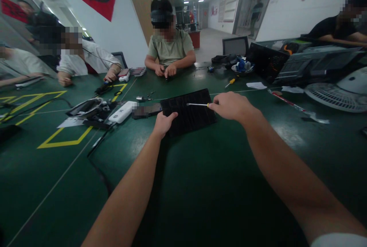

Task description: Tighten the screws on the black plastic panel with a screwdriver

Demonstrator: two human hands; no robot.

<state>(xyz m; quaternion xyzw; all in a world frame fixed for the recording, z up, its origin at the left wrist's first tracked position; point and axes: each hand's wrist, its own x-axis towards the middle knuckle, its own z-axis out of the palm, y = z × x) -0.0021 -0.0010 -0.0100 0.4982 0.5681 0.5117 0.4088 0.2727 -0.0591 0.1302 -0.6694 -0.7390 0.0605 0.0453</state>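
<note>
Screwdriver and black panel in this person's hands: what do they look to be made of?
Screwdriver: its shaft looks like smooth, polished metal, being silvery and bright; the yellow part showing at the right hand is probably plastic, by its solid colour. Black panel: likely plastic, dull with faint lines, though coated metal can't be ruled out.

A black, rectangular panel (190,120) with faint ridges sits at a slant over the green worktop (197,186), its right end farther away. A screwdriver (197,104) with a slim metal shaft and some yellow at its mostly hidden handle lies nearly level across the panel's face, tip leftward; contact is unclear.
</note>
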